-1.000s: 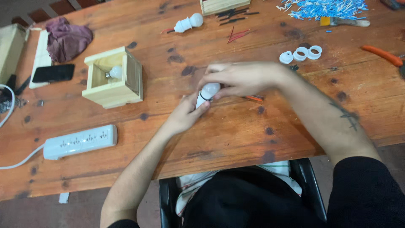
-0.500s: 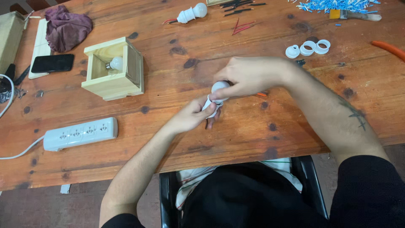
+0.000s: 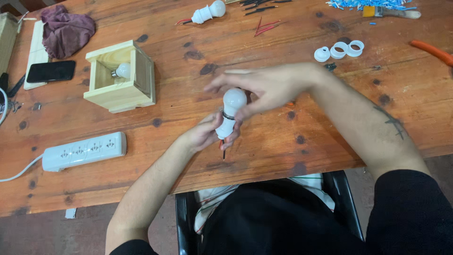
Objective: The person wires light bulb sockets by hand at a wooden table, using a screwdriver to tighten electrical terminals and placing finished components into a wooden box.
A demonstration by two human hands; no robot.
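My left hand [image 3: 204, 136] grips a white lamp socket [image 3: 225, 126] from below, with short red and black wires hanging under it. A white bulb [image 3: 234, 101] sits in the top of that socket. My right hand [image 3: 269, 87] curls over the bulb with thumb and fingers around its dome, the other fingers spread. Both hands hover just above the wooden table [image 3: 264, 151], near its front edge.
A small wooden box [image 3: 120, 75] with a bulb inside stands to the left. A white power strip [image 3: 85, 151] lies at front left. A phone [image 3: 51, 71], purple cloth [image 3: 66, 30], another bulb in a socket [image 3: 207, 12], white rings [image 3: 339, 50] and loose wires [image 3: 264, 27] lie farther back.
The bulb and socket have tilted more upright, and the bulb's dome now shows. My right hand has turned on the bulb and its fingers have spread. The view has shifted slightly.
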